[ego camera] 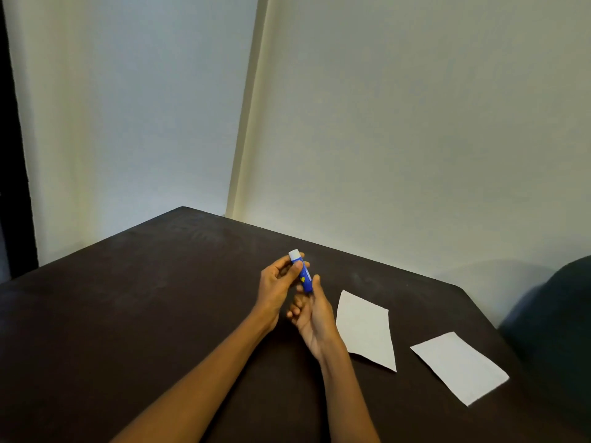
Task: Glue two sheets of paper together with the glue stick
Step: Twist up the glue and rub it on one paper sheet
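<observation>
Head view: the left hand (pixel 276 284) pinches the white-capped end of the small blue plastic glue stick (pixel 302 272) while the right hand (pixel 311 311) grips its base above the dark brown table (pixel 128 314). Just right of the right hand, the two white rectangular paper sheets (pixel 366 330) lie apart, so uncapping, gluing and joining all seem left.

Dim, soft daylight washes the left wall (pixel 128 123) cool and blue, casting faint shadows right of the hands (pixel 278 289), with slight softness and wide-angle bending toward the edges.
</observation>
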Demonstrator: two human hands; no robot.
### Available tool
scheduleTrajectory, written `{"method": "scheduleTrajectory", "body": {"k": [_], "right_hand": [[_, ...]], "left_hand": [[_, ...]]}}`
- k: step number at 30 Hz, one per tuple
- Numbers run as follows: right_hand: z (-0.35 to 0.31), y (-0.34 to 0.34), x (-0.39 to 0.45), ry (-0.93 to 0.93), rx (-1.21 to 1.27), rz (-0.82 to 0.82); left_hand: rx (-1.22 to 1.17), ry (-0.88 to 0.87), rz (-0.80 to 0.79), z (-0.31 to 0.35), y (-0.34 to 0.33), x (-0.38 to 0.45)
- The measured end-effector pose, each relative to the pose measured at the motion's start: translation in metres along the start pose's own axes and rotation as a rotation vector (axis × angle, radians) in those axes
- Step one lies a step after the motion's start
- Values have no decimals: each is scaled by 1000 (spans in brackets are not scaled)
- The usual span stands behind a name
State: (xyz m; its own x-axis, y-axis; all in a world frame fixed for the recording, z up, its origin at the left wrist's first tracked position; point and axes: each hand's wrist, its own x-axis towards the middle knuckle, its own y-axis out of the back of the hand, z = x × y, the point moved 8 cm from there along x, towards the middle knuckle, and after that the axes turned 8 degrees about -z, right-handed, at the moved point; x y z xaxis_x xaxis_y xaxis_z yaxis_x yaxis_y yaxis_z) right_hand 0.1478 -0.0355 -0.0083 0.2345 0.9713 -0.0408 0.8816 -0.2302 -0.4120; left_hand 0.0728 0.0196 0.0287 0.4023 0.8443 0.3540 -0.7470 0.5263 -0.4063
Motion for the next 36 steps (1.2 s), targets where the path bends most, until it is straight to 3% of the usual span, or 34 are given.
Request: {"method": "scheduleTrajectory", "body": {"k": [4, 9, 14, 18, 36], "right_hand": [[-2, -2, -1, 37, 22, -32], [0, 4, 0, -4, -4, 44], [1, -2, 1, 49, -28, -35], [2, 1, 0, -22, 1, -37], [0, -3, -5, 0, -5, -22]], "left_hand": [[-11, -3, 25, 1, 6, 1], [-38, 12, -19, -3, -2, 0], [-54, 2, 25, -3, 9, 3], [-86, 25, -9, -8, 3, 3], [-74, 23, 13, -7, 9, 5]]}}
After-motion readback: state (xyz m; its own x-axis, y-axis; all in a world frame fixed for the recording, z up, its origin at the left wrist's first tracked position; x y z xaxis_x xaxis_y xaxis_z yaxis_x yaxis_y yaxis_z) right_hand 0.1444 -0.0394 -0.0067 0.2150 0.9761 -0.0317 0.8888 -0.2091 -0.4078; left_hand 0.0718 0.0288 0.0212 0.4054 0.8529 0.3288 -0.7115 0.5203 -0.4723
